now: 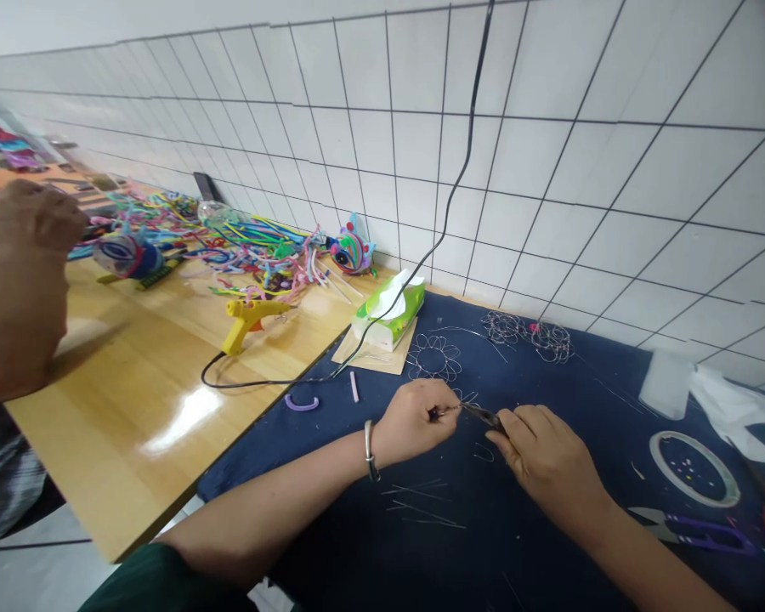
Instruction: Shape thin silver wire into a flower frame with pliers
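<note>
My left hand (pixel 419 418), with a silver bangle at the wrist, is closed in a pinch on a thin piece of wire. In my right hand (pixel 545 446) is a pair of dark pliers (pixel 484 415), their jaws meeting the wire at my left fingertips. Whether the jaws grip it is too small to tell. Just beyond my left hand a flower-shaped wire loop (pixel 434 357) lies on the dark blue cloth (pixel 350 476). Several straight wire pieces (pixel 424 503) are scattered below my wrist.
A yellow glue gun (pixel 246 323) rests on the wooden table (pixel 166 365), its black cord running across. Tissues (pixel 388 310) and tangled wire coils (pixel 529 333) sit near the wall. Purple-handled snips (pixel 707 534) and a pale ring (pixel 694 497) lie right. Another person's hand (pixel 29 229) is left.
</note>
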`<state>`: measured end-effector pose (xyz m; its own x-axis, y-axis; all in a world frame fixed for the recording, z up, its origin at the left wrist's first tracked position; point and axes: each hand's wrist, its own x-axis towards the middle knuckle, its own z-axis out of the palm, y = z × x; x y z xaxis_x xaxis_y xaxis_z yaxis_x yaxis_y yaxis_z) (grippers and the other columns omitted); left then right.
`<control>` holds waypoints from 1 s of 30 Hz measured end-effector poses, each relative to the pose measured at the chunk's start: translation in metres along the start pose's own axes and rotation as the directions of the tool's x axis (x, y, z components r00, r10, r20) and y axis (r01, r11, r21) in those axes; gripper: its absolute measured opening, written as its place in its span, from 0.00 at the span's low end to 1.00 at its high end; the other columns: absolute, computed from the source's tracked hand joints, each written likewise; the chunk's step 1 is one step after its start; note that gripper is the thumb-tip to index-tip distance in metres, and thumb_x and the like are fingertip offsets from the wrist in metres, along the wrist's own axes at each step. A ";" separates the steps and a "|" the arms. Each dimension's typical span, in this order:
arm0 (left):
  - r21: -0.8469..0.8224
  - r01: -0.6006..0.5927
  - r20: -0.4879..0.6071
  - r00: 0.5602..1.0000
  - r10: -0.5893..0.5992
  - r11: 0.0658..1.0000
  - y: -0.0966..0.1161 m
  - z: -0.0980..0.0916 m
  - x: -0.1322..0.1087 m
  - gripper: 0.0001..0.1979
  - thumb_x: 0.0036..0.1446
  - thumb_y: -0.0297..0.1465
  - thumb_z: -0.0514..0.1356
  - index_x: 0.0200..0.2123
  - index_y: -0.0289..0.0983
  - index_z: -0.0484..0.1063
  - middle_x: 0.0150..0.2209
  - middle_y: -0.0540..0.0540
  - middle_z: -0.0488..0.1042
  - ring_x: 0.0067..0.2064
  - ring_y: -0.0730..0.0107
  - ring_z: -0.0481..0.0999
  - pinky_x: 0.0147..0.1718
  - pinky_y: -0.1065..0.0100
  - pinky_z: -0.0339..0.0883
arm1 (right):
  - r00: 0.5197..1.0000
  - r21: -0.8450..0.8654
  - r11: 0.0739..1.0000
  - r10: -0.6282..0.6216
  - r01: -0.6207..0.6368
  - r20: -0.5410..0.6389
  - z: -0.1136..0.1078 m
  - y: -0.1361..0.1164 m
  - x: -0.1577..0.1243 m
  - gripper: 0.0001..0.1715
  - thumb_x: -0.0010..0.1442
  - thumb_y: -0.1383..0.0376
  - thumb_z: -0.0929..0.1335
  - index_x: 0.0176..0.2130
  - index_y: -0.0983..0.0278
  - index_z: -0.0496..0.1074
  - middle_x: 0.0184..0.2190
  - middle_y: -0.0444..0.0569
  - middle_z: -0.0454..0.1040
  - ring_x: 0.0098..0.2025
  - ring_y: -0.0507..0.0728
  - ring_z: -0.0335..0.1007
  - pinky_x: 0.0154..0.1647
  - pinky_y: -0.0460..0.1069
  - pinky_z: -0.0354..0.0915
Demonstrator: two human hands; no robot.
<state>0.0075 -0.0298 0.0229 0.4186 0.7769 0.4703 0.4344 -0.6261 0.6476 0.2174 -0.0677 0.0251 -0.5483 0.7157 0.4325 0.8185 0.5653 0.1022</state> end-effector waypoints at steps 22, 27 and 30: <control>-0.626 0.551 0.528 0.820 -0.221 0.551 -0.011 -0.005 0.002 0.06 0.48 0.29 0.60 0.27 0.30 0.70 0.20 0.53 0.63 0.22 0.82 0.57 0.22 0.76 0.52 | 0.985 0.120 0.978 -0.164 0.169 -0.053 0.009 0.022 -0.001 0.10 0.59 0.64 0.63 0.39 0.67 0.68 0.30 0.49 0.67 0.32 0.52 0.61 0.34 0.49 0.58; -0.619 0.577 0.539 0.805 -0.246 0.532 -0.012 -0.001 0.001 0.05 0.46 0.28 0.61 0.24 0.31 0.69 0.19 0.54 0.62 0.21 0.82 0.57 0.22 0.76 0.52 | 0.984 0.149 0.973 -0.171 0.176 -0.047 0.015 0.022 -0.003 0.10 0.59 0.63 0.62 0.39 0.66 0.68 0.30 0.49 0.67 0.32 0.52 0.61 0.34 0.49 0.59; -0.630 0.547 0.492 0.830 -0.261 0.551 -0.011 0.001 0.000 0.05 0.46 0.27 0.61 0.23 0.31 0.68 0.19 0.53 0.62 0.22 0.82 0.58 0.23 0.76 0.53 | 0.988 0.174 0.973 -0.149 0.153 -0.036 0.016 0.022 -0.003 0.10 0.59 0.63 0.62 0.39 0.66 0.68 0.31 0.50 0.67 0.33 0.53 0.62 0.34 0.49 0.60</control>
<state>0.0034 -0.0229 0.0157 0.6268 0.7757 -0.0735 -0.0345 0.1218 0.9920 0.2342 -0.0510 0.0120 -0.6573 0.6086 0.4444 0.6827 0.7306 0.0092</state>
